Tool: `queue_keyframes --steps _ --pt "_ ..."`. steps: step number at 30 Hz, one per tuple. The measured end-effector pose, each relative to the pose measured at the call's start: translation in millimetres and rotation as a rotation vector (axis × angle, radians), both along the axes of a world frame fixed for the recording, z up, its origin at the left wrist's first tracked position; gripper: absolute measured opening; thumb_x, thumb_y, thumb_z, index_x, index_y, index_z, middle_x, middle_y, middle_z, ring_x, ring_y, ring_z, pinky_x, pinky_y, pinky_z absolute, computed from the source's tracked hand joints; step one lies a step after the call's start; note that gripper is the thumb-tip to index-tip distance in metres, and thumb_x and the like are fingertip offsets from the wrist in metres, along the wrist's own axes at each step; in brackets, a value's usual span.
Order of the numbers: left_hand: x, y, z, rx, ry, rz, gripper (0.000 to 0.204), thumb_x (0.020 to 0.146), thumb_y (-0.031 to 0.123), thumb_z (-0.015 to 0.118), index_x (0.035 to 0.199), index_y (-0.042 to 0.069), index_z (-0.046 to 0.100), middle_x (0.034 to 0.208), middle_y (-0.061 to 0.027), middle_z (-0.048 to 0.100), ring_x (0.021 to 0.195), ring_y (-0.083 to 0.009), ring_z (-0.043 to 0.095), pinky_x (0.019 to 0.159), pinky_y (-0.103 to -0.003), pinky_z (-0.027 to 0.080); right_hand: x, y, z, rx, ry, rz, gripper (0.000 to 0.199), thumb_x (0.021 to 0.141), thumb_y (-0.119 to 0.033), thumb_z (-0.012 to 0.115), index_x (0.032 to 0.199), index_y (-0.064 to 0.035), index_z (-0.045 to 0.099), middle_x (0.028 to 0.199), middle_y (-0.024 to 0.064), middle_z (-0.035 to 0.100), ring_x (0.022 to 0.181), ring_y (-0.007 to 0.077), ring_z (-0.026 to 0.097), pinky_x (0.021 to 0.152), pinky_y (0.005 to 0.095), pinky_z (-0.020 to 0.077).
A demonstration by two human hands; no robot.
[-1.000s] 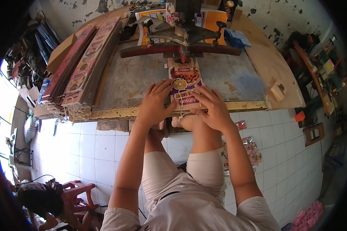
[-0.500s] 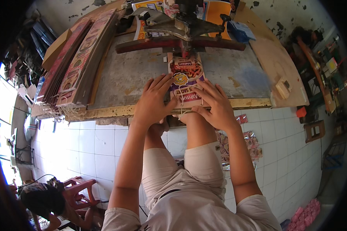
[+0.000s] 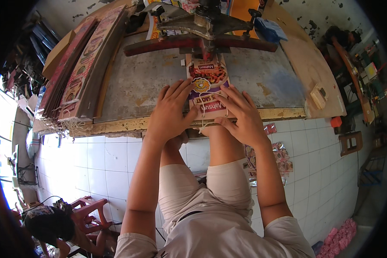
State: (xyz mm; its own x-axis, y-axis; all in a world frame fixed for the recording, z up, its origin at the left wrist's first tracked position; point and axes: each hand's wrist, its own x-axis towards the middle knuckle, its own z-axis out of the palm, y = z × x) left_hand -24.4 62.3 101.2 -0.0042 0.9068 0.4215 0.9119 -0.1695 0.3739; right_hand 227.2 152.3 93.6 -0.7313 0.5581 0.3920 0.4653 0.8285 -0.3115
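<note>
A long printed cardboard strip (image 3: 210,74), purple, cream and red with a food picture, lies lengthwise on the metal-topped table (image 3: 133,81). Its far end runs under the head of a metal press (image 3: 208,32) with a red crossbar. A white string (image 3: 202,112) loops over the strip's near end and hangs at the table edge. My left hand (image 3: 171,112) rests along the strip's left side, fingers stretched out. On the other side my right hand (image 3: 241,115) lies with fingers spread, fingertips touching the strip's right edge beside the string. Neither hand grips anything.
Stacks of similar printed strips (image 3: 88,69) with strings stand at the table's left. A small wooden block (image 3: 318,97) and a blue plastic packet (image 3: 271,31) lie to the right. Shiny sachets (image 3: 284,161) are on the tiled floor. Another person (image 3: 49,223) bends near a red stool (image 3: 90,213).
The view has shifted slightly, so the press and table look a little different in place. Both hands stay almost still beside the strip.
</note>
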Motion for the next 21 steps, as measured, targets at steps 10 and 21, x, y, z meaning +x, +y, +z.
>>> queue_keyframes --steps 10,21 --pt "2 1 2 0.004 -0.016 0.011 0.060 0.096 0.025 0.067 0.151 0.004 0.058 0.162 -0.0129 0.055 0.153 -0.0341 0.047 0.129 -0.053 0.030 0 0 2 0.002 -0.004 0.000 0.069 0.097 -0.053 0.074 0.154 -0.0156 0.061 0.168 0.0098 0.048 0.159 0.0345 0.040 0.129 0.0596 0.0304" --pt "5 1 5 0.001 -0.013 0.060 0.062 0.091 0.028 0.069 0.148 0.006 0.060 0.161 -0.0085 0.057 0.151 -0.0338 0.048 0.129 -0.058 0.030 -1 30 11 -0.146 0.116 -0.052 0.072 0.098 -0.039 0.079 0.159 -0.0091 0.053 0.165 0.0170 0.051 0.157 0.0376 0.042 0.128 0.0550 0.0325"
